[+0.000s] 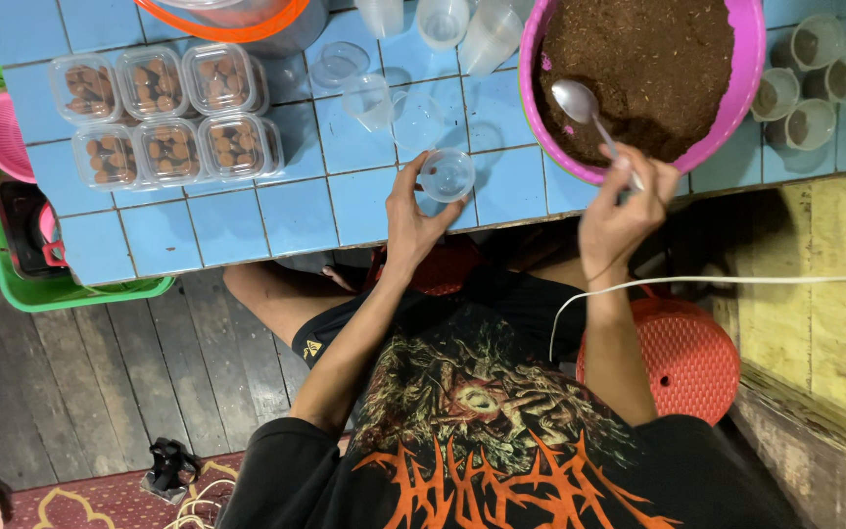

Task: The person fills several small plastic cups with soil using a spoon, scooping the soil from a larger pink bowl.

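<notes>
Small clear cup (446, 174) sits on the blue tiled table (247, 220) near its front edge, my left hand (409, 211) pinching its rim between thumb and fingertips. My right hand (624, 211) is closed around the handle of a metal spoon (580, 106), bowl resting on the brown soil in the pink basin (751, 69). Six lidded clear boxes (164, 113) of brown pieces sit well left; filled cups (805, 83) stand right of the basin.

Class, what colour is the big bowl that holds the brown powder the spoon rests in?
Pink, or magenta: the bowl shows best in the head view, the only one.
</notes>
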